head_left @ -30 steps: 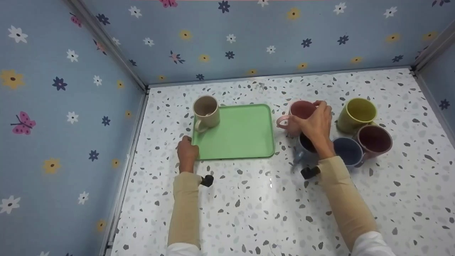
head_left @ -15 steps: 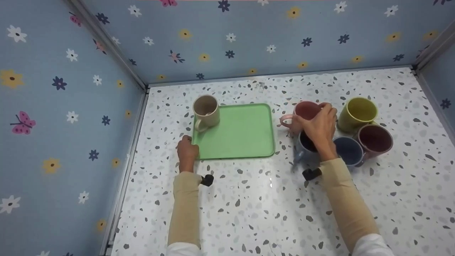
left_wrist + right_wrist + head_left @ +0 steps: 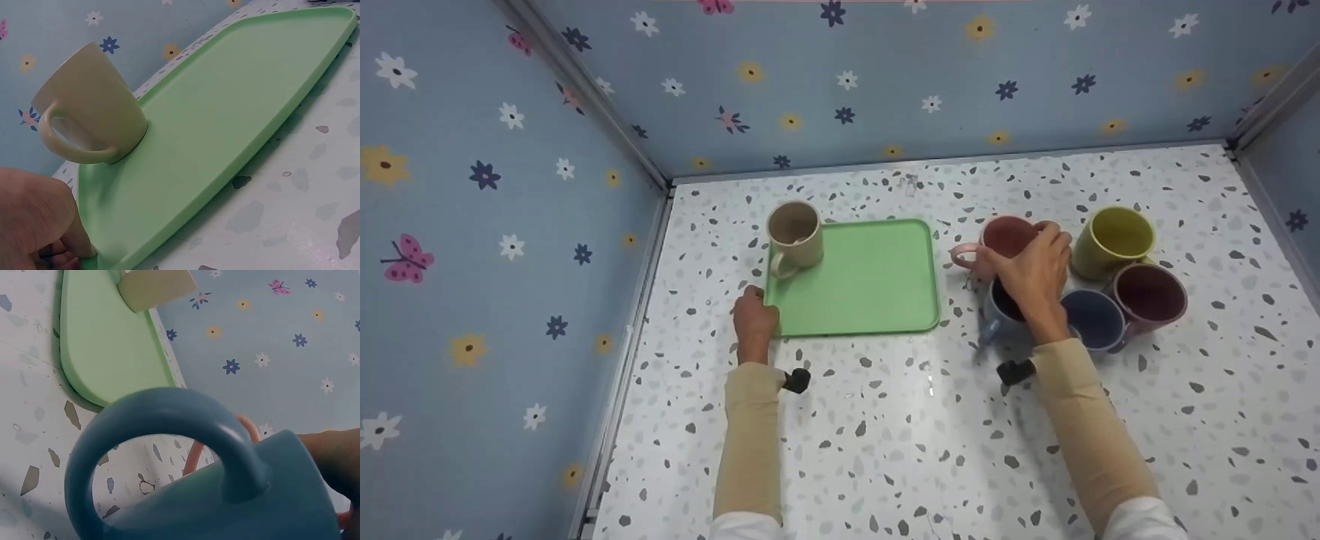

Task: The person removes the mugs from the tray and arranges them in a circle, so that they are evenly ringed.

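Note:
In the head view my left hand (image 3: 755, 324) grips the near left corner of a green tray (image 3: 870, 289), its thumb down at the rim in the left wrist view. A beige mug (image 3: 797, 244) stands upright on the tray's far left corner, its handle toward me. To the right of the tray, my right hand (image 3: 1035, 271) holds a pink mug (image 3: 1008, 234) from above, thumb and fingers at opposite sides of the rim. Its handle points left. Under that wrist stands a blue mug (image 3: 1003, 306), partly hidden; its handle (image 3: 152, 410) looms large in the right wrist view.
Right of the right hand stand a yellow-green mug (image 3: 1114, 244), a second blue mug (image 3: 1093, 322) and a maroon mug (image 3: 1151, 296), close together. Flower-patterned panels (image 3: 840, 82) border the speckled table (image 3: 870, 435) at the back and sides.
Over the last second my right hand and the pink mug have shifted slightly to the right, closer to the yellow-green mug. The left hand, tray and beige mug look the same.

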Tool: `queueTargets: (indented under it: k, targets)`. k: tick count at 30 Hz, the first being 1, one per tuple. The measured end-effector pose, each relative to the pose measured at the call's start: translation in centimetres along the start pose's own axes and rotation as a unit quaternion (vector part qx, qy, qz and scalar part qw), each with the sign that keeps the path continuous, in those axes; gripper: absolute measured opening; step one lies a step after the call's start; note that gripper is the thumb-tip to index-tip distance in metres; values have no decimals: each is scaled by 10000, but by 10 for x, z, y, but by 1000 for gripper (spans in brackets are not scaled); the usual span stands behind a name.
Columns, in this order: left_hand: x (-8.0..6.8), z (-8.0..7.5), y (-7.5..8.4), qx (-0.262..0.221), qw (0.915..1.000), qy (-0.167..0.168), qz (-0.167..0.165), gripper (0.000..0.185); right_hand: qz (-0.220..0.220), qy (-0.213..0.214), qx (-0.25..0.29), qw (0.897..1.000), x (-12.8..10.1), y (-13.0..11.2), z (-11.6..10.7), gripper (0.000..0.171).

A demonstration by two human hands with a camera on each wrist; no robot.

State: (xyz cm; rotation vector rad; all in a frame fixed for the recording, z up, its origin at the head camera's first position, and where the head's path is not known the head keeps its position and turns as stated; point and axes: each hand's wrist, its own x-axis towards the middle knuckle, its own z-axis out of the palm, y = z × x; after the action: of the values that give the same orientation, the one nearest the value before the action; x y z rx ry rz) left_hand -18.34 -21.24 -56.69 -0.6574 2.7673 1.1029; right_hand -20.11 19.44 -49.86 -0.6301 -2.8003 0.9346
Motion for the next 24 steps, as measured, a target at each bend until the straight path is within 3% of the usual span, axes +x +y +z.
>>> queueTargets:
  k: [12,19,24]
  targets:
    - [2,0,-1,68,10000,43,21,40,-211,37,-159,9996,-3,0,5,115]
    - [1,0,0,-73,9998,-143,-98,41,-426,107,-219,9988,-6,0,5,115]
    - [0,1,1,-21,9999,-48,-116,39,-588,34,-245,9980,-6,-5,3,112]
